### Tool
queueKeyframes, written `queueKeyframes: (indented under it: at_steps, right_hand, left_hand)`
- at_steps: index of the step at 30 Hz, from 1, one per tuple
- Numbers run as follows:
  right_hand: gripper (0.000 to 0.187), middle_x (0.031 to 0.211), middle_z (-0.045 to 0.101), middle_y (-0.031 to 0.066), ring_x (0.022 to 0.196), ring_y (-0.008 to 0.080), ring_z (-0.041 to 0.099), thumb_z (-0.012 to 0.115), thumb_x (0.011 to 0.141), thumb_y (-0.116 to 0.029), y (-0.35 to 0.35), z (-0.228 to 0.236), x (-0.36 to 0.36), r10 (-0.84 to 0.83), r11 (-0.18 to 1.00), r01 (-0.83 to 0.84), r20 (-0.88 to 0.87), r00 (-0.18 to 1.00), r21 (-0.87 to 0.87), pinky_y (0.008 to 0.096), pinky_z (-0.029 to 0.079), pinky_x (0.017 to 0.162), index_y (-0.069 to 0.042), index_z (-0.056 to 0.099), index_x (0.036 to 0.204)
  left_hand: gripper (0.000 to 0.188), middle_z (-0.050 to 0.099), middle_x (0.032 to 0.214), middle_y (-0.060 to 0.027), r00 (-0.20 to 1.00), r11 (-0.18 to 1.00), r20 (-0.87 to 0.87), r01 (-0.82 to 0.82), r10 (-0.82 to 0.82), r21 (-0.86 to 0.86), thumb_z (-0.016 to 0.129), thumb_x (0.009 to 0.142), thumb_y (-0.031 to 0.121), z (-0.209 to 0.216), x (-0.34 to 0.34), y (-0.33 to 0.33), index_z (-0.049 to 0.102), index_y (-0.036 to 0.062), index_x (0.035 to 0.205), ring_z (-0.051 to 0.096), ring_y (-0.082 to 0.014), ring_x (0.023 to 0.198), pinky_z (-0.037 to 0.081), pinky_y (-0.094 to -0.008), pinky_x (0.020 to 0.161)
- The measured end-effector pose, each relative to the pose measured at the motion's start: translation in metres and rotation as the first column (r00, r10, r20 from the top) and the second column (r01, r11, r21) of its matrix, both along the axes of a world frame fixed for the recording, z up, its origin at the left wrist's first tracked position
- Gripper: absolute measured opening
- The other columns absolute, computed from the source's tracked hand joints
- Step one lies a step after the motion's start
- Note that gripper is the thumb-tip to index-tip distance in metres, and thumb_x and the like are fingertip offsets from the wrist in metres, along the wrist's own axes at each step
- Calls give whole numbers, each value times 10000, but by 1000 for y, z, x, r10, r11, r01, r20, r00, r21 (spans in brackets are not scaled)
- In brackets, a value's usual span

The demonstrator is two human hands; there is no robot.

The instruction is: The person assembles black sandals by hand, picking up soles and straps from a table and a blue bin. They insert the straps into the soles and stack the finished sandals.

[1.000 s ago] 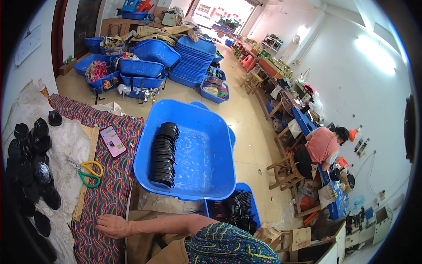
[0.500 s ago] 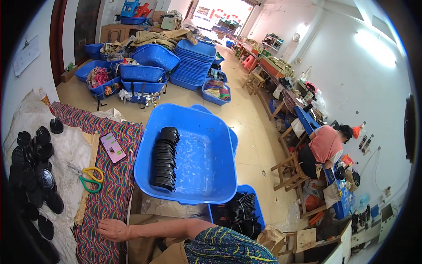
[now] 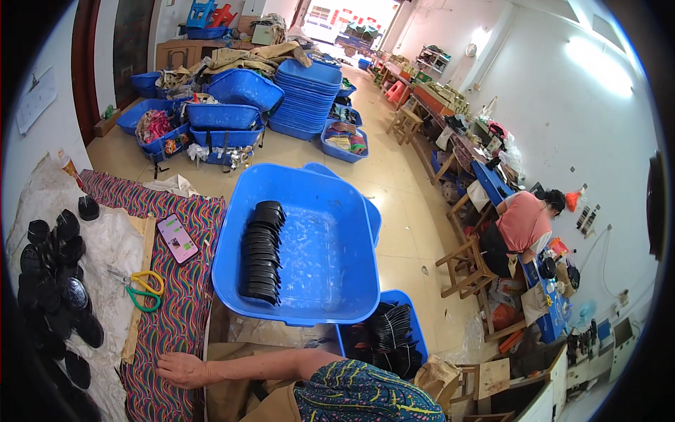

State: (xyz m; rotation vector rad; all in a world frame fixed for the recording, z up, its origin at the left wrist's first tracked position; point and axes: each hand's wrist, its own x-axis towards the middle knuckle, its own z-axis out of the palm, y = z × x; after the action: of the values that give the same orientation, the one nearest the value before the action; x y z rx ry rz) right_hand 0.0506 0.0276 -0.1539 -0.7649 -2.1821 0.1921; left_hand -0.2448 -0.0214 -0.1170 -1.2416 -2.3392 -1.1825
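Note:
My right hand point(image 3: 181, 370) rests on a patterned, multicoloured cloth point(image 3: 169, 330) over the table at left, palm down, fingers slightly bent and nothing visible in them. My left hand is out of view. Beyond the right hand lie scissors point(image 3: 144, 290) with yellow and green handles, and a phone point(image 3: 177, 239) with a lit screen. Many black, rounded shoe-like pieces point(image 3: 53, 295) are heaped on a whitish sheet point(image 3: 105, 281) at the left. A large blue tub point(image 3: 330, 246), right of the cloth, holds a row of stacked black curved pieces point(image 3: 263, 257).
A second blue tub point(image 3: 420, 337) with black pieces stands below the large one. Stacked blue tubs point(image 3: 302, 98) and filled ones stand at the back. At the right, a person in a pink top point(image 3: 524, 221) works at a long bench beside wooden stools point(image 3: 467, 267).
The whole view has shifted slightly. My right hand stays on the cloth, and the scissors, phone and black pieces keep their places.

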Motion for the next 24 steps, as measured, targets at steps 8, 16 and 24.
queueKeyframes:
  at_steps: [8,16,24]
  right_hand:
    - [432,936,491,129,927,311,527,710,714,-183,-1,1,1,-3,1000,3,-7,1000,3,416,461,814,8,556,1069]
    - [392,930,490,130,904,310,524,709,720,-164,-2,4,1,-23,999,24,-23,999,33,417,460,800,2,553,1039]
    - [396,944,494,134,911,312,528,702,710,-145,-2,7,1,0,1000,0,-25,1000,-1,419,460,793,-2,544,1044]
  left_hand:
    - [381,670,1167,-175,1000,1000,5,-2,2,-10,658,933,173,-2,6,0,619,58,1293,630,-264,986,500,-382,853]
    - [366,676,1164,-170,1000,1000,4,-4,4,-11,643,946,175,-1,8,-1,623,66,1294,637,-249,971,507,-375,840]
    - [352,682,1161,-165,1000,1000,3,-17,17,-7,629,960,178,-1,1,-9,627,74,1296,645,-235,957,514,-368,827]
